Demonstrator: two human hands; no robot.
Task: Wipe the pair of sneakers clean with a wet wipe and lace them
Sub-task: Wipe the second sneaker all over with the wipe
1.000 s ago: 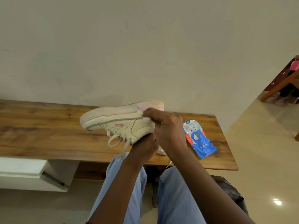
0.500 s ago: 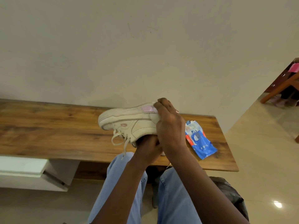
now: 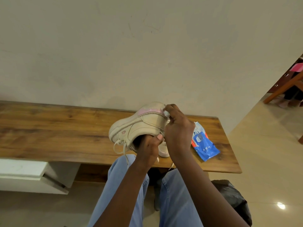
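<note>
Above the counter point(image 3: 49, 128), left hand point(image 3: 150, 145) clamps the sneaker point(image 3: 144, 123) by its opening, bracing it so right hand point(image 3: 178, 130), pinching the wipe point(image 3: 166, 113), can scrub the heel.

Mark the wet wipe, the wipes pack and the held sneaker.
wet wipe point(image 3: 166, 113), head view, visible white wad.
wipes pack point(image 3: 204, 145), head view, blue front.
held sneaker point(image 3: 147, 125), head view, cream side panel.

A cream-white low-top sneaker point(image 3: 139, 126) with a pink heel patch is held above the wooden tabletop point(image 3: 57, 128), tipped on its side with the toe pointing left. Its loose cream lace point(image 3: 120, 145) dangles. A small crumpled white wet wipe point(image 3: 166, 113) touches its heel. The second sneaker point(image 3: 164, 150), mostly hidden, rests on the tabletop's front edge. A blue wipes pack point(image 3: 204, 145) lies flat at its right end.
</note>
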